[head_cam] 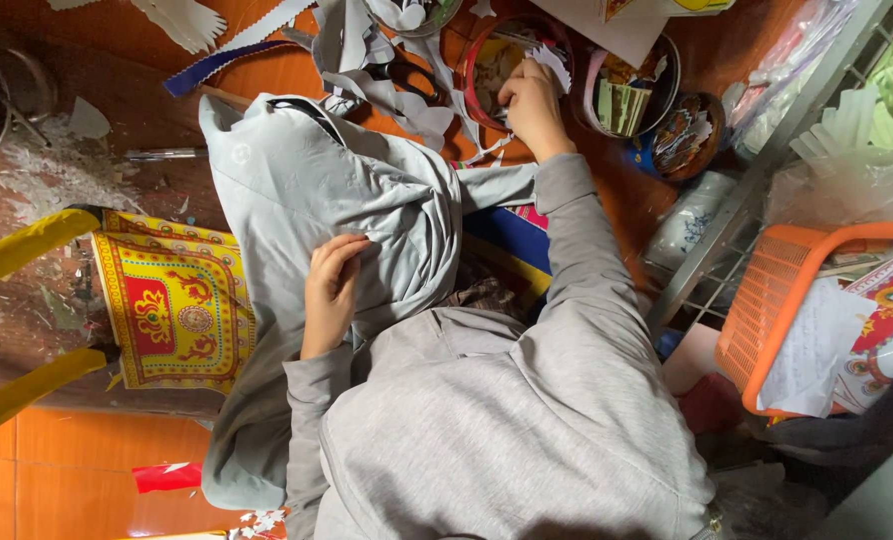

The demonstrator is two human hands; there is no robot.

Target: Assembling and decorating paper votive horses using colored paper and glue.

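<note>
Grey hooded top of the person fills the lower frame, both sleeves running up to the hands; left hand (332, 290) lies on a grey garment (307, 190) draped over the lap and the work surface, fingers curled together on a fold of the cloth, apparently gripping it; right hand (532, 105) is stretched well forward, over the near rim of a red-rimmed bowl (474, 85) that holds paper scraps; a white jagged paper cutout (552, 62) sits just at its fingertips; fingertips are turned away from the camera, so I cannot tell whether they are pinched on the cutout or apart.

Surroundings: grey paper strips (407, 100) are heaped just beside the bowl; a yellow-and-red printed sheet (172, 310) lies left of the garment, partly under it; an orange basket (767, 300) stands well apart at right.

Judgement: the step in hand looks like picking a paper piece from the bowl while the left hand steadies the cloth. Lifting one piece clear would call for a light pinch on a single cutout, since the scraps lie tangled and thin paper tears easily; the left hand should keep its fold.
</note>
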